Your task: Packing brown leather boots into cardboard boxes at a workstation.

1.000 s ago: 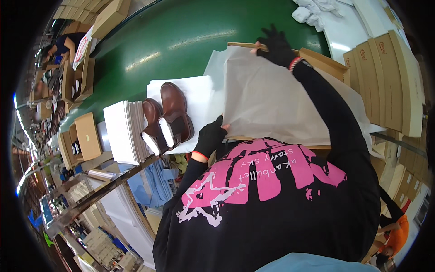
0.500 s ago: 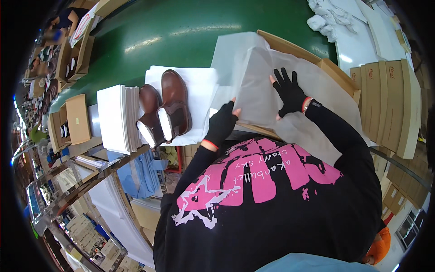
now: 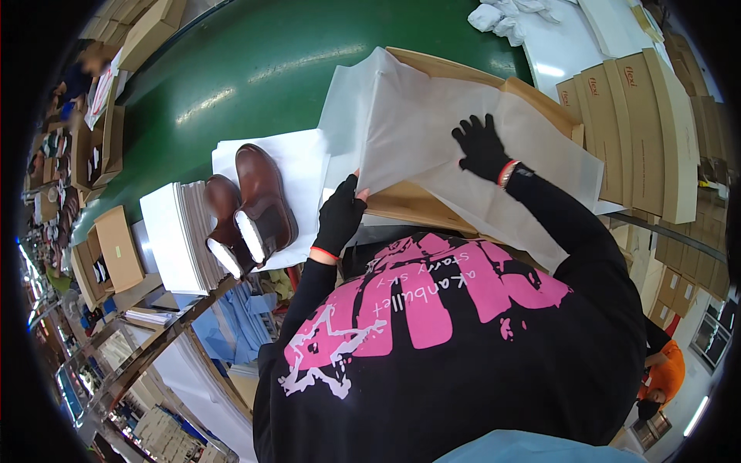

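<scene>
A sheet of translucent white tissue paper lies over an open cardboard box, draping past its left end and near side. My left hand, in a black glove with bare fingertips, pinches the paper at the box's near left corner. On the paper's right half, my right hand is spread with its palm down, holding nothing. Left of the box, a brown boot and its mate lie side by side on white paper sheets, white material showing at their openings.
A thick stack of white sheets stands left of the boots. Closed cardboard boxes line up at the right. Crumpled white paper lies on the far right table. Another person in orange is at the lower right.
The view has shifted a little. The paper's near edge has pulled away from the box's near wall, baring more cardboard inside. My right hand's fingers are less stretched.
</scene>
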Motion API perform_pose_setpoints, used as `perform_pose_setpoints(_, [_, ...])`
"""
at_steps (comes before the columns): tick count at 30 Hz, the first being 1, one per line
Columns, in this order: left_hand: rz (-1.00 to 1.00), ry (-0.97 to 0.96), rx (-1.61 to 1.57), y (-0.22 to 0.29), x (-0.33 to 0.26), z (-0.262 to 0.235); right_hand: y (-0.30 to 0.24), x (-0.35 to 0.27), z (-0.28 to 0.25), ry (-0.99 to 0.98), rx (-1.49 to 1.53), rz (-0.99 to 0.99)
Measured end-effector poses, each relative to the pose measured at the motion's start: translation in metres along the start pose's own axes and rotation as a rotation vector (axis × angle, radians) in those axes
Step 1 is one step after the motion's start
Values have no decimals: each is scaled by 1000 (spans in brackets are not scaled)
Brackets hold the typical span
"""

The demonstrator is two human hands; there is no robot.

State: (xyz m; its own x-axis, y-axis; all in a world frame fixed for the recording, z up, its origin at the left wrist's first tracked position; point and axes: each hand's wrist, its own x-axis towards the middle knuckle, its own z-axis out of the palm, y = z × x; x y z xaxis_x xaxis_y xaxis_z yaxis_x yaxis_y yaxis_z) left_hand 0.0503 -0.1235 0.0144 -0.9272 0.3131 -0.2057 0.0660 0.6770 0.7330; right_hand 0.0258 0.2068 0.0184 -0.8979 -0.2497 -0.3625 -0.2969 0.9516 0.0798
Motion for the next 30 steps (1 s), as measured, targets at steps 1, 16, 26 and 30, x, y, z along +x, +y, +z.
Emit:
perform_pose_setpoints(1, [54, 44, 10, -2, 2, 2, -12, -1, 9, 21, 8, 30])
perform_pose_setpoints(16, [-14, 348, -316, -62, -44, -43, -59, 26, 25, -16, 102, -78])
perform_pose_setpoints(26, [-471, 225, 166, -195, -209, -209, -58, 28, 29, -109, 146, -51])
perform_pose_setpoints(30, [-508, 448, -93, -225, -167, -141, -63, 22, 28, -99, 135, -40])
